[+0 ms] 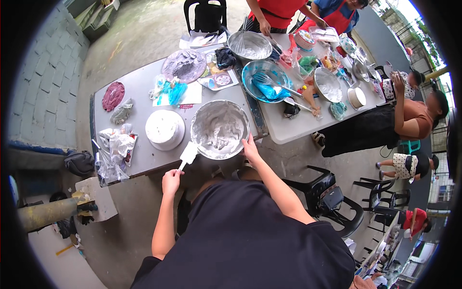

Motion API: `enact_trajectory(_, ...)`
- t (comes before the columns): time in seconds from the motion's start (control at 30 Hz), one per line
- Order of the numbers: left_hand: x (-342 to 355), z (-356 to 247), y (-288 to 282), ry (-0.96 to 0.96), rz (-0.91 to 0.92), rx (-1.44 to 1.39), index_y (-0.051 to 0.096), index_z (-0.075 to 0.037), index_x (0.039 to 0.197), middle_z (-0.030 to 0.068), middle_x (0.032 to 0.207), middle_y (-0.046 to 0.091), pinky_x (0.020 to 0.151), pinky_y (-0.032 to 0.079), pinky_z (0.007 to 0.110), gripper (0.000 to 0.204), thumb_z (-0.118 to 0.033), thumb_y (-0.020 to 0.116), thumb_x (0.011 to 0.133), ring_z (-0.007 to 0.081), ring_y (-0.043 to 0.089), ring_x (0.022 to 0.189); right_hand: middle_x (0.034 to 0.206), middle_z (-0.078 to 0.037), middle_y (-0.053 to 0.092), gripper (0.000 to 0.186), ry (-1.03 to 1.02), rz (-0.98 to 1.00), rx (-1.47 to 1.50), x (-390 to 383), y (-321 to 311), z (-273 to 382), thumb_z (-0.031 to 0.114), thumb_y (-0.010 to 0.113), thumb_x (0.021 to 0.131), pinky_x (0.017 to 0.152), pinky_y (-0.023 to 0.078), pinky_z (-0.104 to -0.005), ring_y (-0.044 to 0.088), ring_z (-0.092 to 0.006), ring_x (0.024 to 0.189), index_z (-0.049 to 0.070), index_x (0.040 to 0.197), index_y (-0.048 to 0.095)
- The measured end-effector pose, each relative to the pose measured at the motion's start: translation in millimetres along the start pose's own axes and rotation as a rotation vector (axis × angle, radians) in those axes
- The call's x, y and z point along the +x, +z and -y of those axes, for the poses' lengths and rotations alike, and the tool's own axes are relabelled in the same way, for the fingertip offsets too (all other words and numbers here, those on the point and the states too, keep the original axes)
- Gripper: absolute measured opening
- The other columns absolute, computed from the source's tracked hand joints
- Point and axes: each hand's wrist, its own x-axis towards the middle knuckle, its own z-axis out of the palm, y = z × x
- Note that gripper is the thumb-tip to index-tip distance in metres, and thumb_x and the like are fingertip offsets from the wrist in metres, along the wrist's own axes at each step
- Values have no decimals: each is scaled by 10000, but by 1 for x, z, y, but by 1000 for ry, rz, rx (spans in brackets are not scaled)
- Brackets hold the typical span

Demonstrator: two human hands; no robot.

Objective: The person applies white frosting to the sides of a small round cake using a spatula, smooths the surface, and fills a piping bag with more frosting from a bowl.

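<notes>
My left hand [171,182] is closed round the handle of a white spatula [189,153]. Its broad blade lies close to the left rim of a metal mixing bowl [194,114]; I cannot tell whether they touch. White frosting [220,127] coats the bowl's inside and lies in swirls at the bottom. On the bowl's right rim my right hand [250,147] keeps a grip, the bowl tipped toward me at the table's near edge. Just left of the bowl stands a round white frosted cake [164,129] on a white base.
Crumpled plastic bags [115,147] lie at the left; a frosting-smeared round board [184,65] and blue-stained piping bags [169,91] sit farther back. A blue-smeared bowl [264,77] with a whisk stands on the adjoining white table [284,130]. Black chairs [317,192] and other people are to the right.
</notes>
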Motion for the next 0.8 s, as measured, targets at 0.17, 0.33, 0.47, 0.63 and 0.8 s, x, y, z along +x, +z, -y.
enact_trajectory(0.17, -6, -31, 4, -12, 76, -204, 683, -58, 810, 9, 484, 472, 466, 339, 280, 255, -252, 523, 852, 90, 439, 468, 1298, -103, 367, 560, 193, 1, 115, -17, 23, 35, 122, 380, 909, 733, 509, -463, 494, -260, 1064, 234, 1384, 104)
enact_trajectory(0.33, 5, -15, 24, -100, 77, -248, 679, -48, 787, -1, 501, 478, 452, 320, 253, 249, -240, 530, 845, 70, 416, 459, 1250, -117, 424, 546, 151, -6, 141, -18, 29, 40, 98, 364, 905, 663, 537, -438, 551, -266, 988, 229, 1378, 124)
enact_trajectory(0.47, 9, 14, 0, -172, 77, -246, 684, -66, 787, 11, 508, 488, 458, 321, 258, 252, -257, 531, 846, 84, 419, 460, 1235, -117, 440, 548, 128, -26, 106, -19, 32, 40, 81, 347, 906, 635, 544, -425, 566, -261, 963, 239, 1380, 122)
enact_trajectory(0.63, -1, 3, -13, -14, -211, -11, 676, -114, 881, 115, 540, 520, 515, 390, 336, 254, -292, 495, 865, 229, 508, 502, 1183, -112, 462, 466, 216, -22, 271, -19, 28, 42, 70, 377, 893, 735, 521, -463, 566, -274, 949, 206, 1315, 231)
enact_trajectory(0.8, -16, -40, 15, 367, -303, 78, 572, -181, 1153, 96, 766, 519, 624, 432, 358, 289, -201, 492, 876, 244, 527, 720, 1152, -149, 471, 481, 280, 3, 226, -17, 27, 36, 59, 406, 867, 730, 528, -461, 574, -285, 936, 130, 1304, 218)
